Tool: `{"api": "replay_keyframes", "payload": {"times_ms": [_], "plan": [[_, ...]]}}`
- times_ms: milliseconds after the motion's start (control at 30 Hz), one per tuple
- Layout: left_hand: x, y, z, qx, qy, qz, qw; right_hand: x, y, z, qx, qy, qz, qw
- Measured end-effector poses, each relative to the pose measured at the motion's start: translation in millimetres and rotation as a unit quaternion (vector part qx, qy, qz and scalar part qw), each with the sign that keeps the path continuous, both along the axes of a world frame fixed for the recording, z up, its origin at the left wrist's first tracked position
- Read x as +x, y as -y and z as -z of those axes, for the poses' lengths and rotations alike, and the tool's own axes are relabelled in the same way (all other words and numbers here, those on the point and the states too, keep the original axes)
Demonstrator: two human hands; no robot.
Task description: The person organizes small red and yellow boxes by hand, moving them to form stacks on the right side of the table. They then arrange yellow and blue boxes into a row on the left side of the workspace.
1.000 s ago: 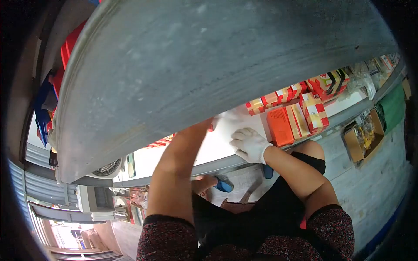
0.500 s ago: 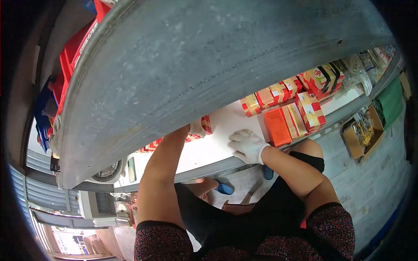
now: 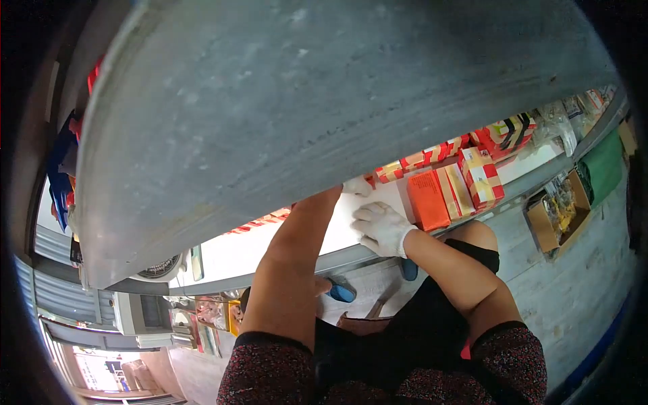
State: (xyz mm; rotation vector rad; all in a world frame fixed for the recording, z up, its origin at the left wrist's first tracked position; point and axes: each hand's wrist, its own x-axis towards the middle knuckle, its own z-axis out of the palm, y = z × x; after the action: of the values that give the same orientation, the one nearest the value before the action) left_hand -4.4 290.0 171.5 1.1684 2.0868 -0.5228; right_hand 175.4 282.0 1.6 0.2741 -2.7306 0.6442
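Observation:
My left hand, in a white glove, reaches under the grey metal shelf edge, which hides most of its fingers. A small part of a red box shows right against it, apparently in its grasp. My right hand, also gloved in white, rests on the white shelf board with its fingers loosely apart and nothing in them. Just right of it lies an orange-red box. Beside that are a red box with tan tape and a taller taped box.
The grey metal sheet overhangs the work area and blocks the view behind it. More red taped boxes line the back. An open carton stands on the floor at right. A fan is at left.
My left hand has moved right along the board, from the row of boxes at left towards those at right, with the red box beside it. My right hand has stayed nearly still.

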Motion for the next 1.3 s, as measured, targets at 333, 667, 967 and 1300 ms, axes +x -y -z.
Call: {"api": "replay_keyframes", "payload": {"times_ms": [333, 667, 967, 1300], "plan": [[-12.8, 66.8, 90.5, 0.284, 0.058, -0.149, 0.945, -0.5, 2.2, -2.7, 0.001, 0.000, 0.000, 1.000], [-29.2, 66.5, 97.8, 0.231, 0.022, -0.026, 0.972, -3.4, 3.9, -8.7, 0.005, 0.064, -0.001, 0.998], [-55.6, 90.3, 7.3, -0.047, -0.101, 0.140, 0.984, -3.9, 3.1, -7.5, -0.002, 0.039, -0.009, 0.999], [-51.9, 89.2, 40.2, -0.009, -0.179, 0.079, 0.981, -2.7, 2.2, 3.4, 0.010, -0.019, -0.007, 1.000]]}}
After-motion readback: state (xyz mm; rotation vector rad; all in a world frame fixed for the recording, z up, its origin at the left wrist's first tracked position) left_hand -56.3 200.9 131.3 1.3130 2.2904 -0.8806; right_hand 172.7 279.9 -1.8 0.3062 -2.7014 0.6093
